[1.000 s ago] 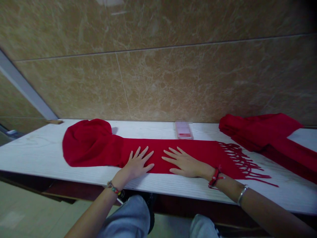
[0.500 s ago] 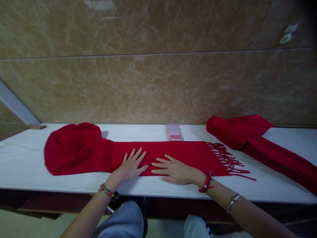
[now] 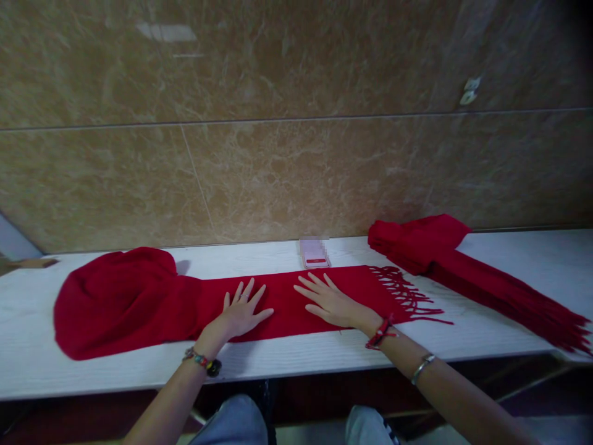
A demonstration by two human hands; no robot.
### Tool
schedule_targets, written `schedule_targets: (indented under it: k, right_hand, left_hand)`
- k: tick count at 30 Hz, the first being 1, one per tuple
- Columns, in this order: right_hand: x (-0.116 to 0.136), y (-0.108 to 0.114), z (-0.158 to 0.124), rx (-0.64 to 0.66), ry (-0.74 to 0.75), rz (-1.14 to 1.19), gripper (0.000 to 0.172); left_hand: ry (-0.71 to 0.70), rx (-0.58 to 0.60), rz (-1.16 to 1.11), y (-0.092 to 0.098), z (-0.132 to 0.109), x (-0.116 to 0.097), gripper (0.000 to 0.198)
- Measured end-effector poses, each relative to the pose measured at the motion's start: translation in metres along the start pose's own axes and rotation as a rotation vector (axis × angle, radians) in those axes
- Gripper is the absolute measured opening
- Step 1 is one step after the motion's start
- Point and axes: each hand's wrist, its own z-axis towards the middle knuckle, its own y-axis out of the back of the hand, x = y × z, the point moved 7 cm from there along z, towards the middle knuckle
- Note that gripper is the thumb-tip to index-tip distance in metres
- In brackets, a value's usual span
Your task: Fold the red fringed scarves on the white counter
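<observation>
A red fringed scarf (image 3: 282, 296) lies flat along the white tabletop, its left end bunched into a rounded heap and its fringe spread at the right. My left hand (image 3: 241, 314) rests on the flat stretch near the heap, fingers spread and pointing away from me. Closer to the fringe, my right hand (image 3: 330, 303) lies on the same cloth with its fingers stretched out to the left. Neither hand grips anything. Between the hands is a smooth span of red fabric.
Another red scarf (image 3: 417, 247), folded, lies at the right and reaches toward the front edge. A small pale card-like item (image 3: 314, 252) sits behind the flat scarf. A brown tiled wall (image 3: 296, 179) rises along the back of the white table (image 3: 259, 366).
My right hand has slid away from my left hand, toward the fringe, so the gap between them is wider. The camera view has shifted, showing the folded scarf's fringe.
</observation>
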Motion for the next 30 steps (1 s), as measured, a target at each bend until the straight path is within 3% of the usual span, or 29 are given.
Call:
schedule_targets:
  k: [3, 7, 14, 16, 18, 21, 23, 26, 30]
  right_hand:
    - [-0.004, -0.012, 0.001, 0.063, -0.028, -0.057, 0.051]
    - [-0.023, -0.015, -0.011, 0.027, -0.106, -0.111, 0.054]
    - [-0.113, 0.006, -0.078, -0.085, -0.496, -0.297, 0.058]
    - [-0.113, 0.016, -0.079, -0.138, -0.511, -0.332, 0.058]
    - [-0.095, 0.02, -0.062, -0.199, -0.417, -0.326, 0.059]
    - [-0.065, 0.012, -0.027, -0.206, -0.286, -0.261, 0.061]
    - [-0.064, 0.001, -0.013, -0.154, -0.303, -0.223, 0.063]
    - [-0.095, -0.003, -0.022, -0.113, -0.44, -0.231, 0.066]
    - [-0.147, 0.017, -0.06, -0.132, -0.607, -0.292, 0.065]
  left_hand:
    - [0.036, -0.101, 0.01, 0.003, 0.013, -0.003, 0.064]
    - [0.055, -0.162, 0.042, -0.003, 0.018, 0.001, 0.064]
    - [0.044, -0.176, 0.047, -0.003, 0.017, 0.004, 0.064]
    - [0.045, -0.178, 0.051, -0.002, 0.018, 0.004, 0.063]
    - [0.044, -0.182, 0.058, -0.001, 0.019, 0.003, 0.062]
    - [0.043, -0.175, 0.066, -0.001, 0.019, 0.003, 0.062]
    - [0.046, -0.168, 0.071, -0.001, 0.019, 0.003, 0.062]
    - [0.048, -0.157, 0.081, 0.0, 0.019, 0.002, 0.062]
    - [0.045, -0.153, 0.075, 0.0, 0.02, 0.002, 0.063]
